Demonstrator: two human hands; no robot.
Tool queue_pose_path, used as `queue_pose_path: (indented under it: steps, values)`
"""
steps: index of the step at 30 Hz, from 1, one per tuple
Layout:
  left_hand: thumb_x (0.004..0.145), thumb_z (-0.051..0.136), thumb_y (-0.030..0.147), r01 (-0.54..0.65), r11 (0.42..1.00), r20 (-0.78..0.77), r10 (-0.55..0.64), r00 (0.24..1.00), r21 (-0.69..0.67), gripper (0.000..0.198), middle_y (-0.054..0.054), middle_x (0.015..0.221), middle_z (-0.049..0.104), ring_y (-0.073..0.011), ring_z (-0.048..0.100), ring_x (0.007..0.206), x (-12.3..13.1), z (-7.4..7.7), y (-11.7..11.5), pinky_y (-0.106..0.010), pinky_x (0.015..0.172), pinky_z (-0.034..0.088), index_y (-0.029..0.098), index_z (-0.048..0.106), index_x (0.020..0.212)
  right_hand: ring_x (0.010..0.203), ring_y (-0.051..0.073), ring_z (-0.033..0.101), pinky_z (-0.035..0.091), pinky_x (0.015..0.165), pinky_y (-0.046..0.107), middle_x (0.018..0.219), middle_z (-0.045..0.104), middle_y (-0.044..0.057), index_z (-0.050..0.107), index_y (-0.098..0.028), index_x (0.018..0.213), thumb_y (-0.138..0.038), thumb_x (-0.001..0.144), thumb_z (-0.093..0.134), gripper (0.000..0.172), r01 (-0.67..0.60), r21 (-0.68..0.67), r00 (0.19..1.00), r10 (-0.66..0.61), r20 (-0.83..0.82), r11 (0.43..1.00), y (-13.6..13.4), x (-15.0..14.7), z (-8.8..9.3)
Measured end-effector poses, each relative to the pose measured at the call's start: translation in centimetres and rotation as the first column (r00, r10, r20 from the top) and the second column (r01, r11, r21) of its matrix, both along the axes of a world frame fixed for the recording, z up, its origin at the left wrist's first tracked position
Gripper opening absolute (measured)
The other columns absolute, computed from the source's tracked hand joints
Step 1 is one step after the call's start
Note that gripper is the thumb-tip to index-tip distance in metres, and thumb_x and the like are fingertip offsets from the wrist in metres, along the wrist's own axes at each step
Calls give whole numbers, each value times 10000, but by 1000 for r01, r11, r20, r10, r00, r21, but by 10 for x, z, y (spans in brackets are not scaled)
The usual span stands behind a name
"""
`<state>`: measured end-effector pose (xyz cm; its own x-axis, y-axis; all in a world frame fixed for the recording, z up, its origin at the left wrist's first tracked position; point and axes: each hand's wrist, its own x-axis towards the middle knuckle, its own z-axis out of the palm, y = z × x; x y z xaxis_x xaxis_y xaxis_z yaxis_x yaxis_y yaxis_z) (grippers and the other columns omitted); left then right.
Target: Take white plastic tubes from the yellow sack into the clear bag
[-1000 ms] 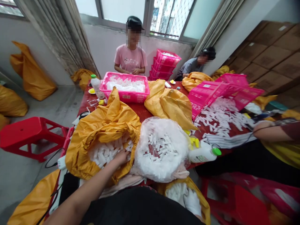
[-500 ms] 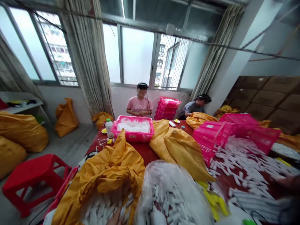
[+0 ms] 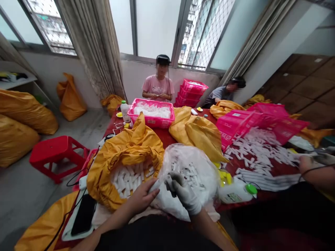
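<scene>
My left hand [image 3: 142, 197], bare, is closed on a small white tube-like piece [image 3: 155, 185]. My right hand [image 3: 184, 193], in a whitish glove, is pinched shut close to that piece's far end; what lies between its fingers is too small and blurred to make out. Behind my left hand a yellow sack [image 3: 125, 144] gapes open on many similar white pieces [image 3: 128, 179]. A clear plastic bag [image 3: 159, 200] filled with small white and grey parts [image 3: 192, 174] sits beneath and behind my right hand.
White pieces [image 3: 258, 148] spill from pink crates [image 3: 235, 122] at right, near another person's arm [image 3: 311, 167]. A green-capped bottle [image 3: 235, 192] lies right of the bag. A phone [image 3: 84, 213] lies at front left, near a red stool [image 3: 53, 150]. Two people sit across the table.
My view has tilted down. My left hand has come out of the yellow sack with a white piece. My gloved right hand has come into view beside it.
</scene>
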<state>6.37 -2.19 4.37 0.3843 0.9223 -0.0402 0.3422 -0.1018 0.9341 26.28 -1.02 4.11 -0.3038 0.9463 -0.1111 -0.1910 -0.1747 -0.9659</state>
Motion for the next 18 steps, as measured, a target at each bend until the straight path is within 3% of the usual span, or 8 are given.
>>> queue_pose_path:
  steps: [2, 5, 7, 9, 11, 15, 18]
  values:
    - [885, 473, 445, 45, 999, -8, -45, 999, 19, 445, -95, 1210, 639, -257, 571, 1107, -1, 2, -4, -346, 992, 421, 186, 574, 1233, 443, 52, 382, 304, 409, 174, 606, 504, -50, 582, -178, 978, -510, 768, 618, 395, 12, -18, 1000, -12, 22, 1000, -6, -1, 7]
    - [874, 490, 453, 82, 996, -51, -80, 996, 39, 459, -105, 1235, 630, -263, 559, 1133, -4, 0, -9, -350, 1006, 402, 183, 577, 1235, 398, 46, 345, 257, 373, 164, 592, 487, -70, 539, -208, 1175, -472, 812, 582, 451, -58, -28, 993, 61, 106, 998, -14, 1, 15]
    - [876, 483, 455, 114, 993, -69, -111, 991, 35, 459, -99, 1242, 629, -259, 556, 1141, -6, 0, -12, -346, 1008, 398, 192, 574, 1241, 436, 58, 408, 320, 409, 177, 637, 536, -48, 539, -218, 1231, -409, 822, 584, 453, -160, 22, 968, 152, 201, 987, -19, 3, 18]
    - [884, 468, 450, 154, 988, -73, -152, 986, 22, 453, -92, 1233, 634, -247, 564, 1127, -7, 2, -15, -330, 995, 405, 193, 567, 1243, 522, 78, 488, 407, 503, 200, 656, 563, -33, 593, -204, 1160, -354, 801, 616, 390, -188, 97, 957, 160, 241, 977, -22, 2, 20]
    - [890, 458, 451, 164, 986, -73, -163, 984, 4, 448, -95, 1221, 635, -238, 568, 1113, -7, 5, -19, -313, 981, 411, 182, 566, 1232, 532, 81, 501, 424, 527, 204, 619, 550, -46, 580, -197, 1101, -354, 782, 635, 360, -65, 142, 986, 41, 164, 988, -22, -3, 21]
    - [895, 441, 483, 137, 990, -27, -138, 990, -26, 414, -81, 1171, 641, -226, 566, 1074, -6, 6, -28, -295, 951, 415, 197, 577, 1163, 392, 65, 415, 315, 365, 168, 596, 556, -73, 456, -237, 1088, -451, 754, 649, 442, 275, 5, 961, -275, -19, 961, -19, -29, 22]
    - [863, 449, 565, 139, 987, 94, -132, 987, -81, 425, -52, 961, 657, -194, 584, 893, 0, -2, -35, -275, 820, 454, 191, 586, 1008, 518, 99, 542, 453, 466, 213, 704, 621, -30, 510, -245, 985, -484, 678, 713, 438, 352, 27, 935, -350, -65, 936, -24, -48, 17]
